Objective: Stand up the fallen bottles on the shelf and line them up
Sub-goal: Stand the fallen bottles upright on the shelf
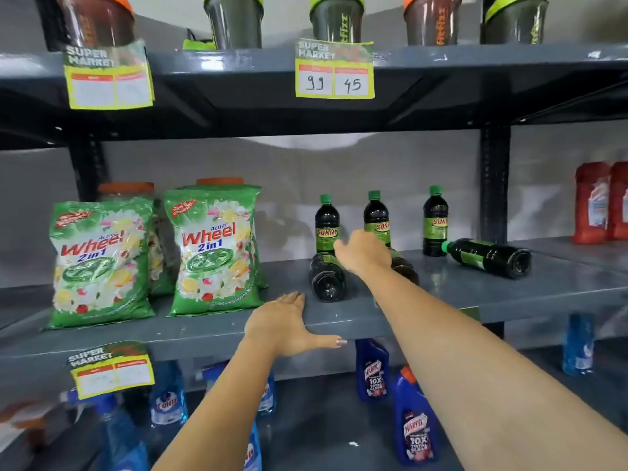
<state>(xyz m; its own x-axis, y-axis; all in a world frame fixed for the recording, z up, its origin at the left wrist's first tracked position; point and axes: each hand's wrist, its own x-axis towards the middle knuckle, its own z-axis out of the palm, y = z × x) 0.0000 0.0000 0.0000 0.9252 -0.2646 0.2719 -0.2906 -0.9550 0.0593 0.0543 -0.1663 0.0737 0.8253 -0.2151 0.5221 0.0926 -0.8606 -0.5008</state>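
Note:
Three dark bottles with green caps and green "Sunny" labels stand at the back of the grey middle shelf (441,294): left (326,222), middle (375,212), right (435,220). Three more lie fallen. One (327,278) points its base at me. Another (404,266) is mostly hidden under my right wrist. The third (489,257) lies sideways at the right, its cap against the right standing bottle. My right hand (363,253) hovers between the two fallen front bottles, fingers loosely curled, holding nothing I can see. My left hand (289,324) rests flat on the shelf's front edge.
Two green Wheel detergent bags (214,249) stand left of the bottles. Red bottles (598,205) sit beyond the dark upright post (494,185). Shaker cups line the top shelf. Blue cleaner bottles (414,419) stand on the lower shelf. Price tags (334,69) hang from shelf edges.

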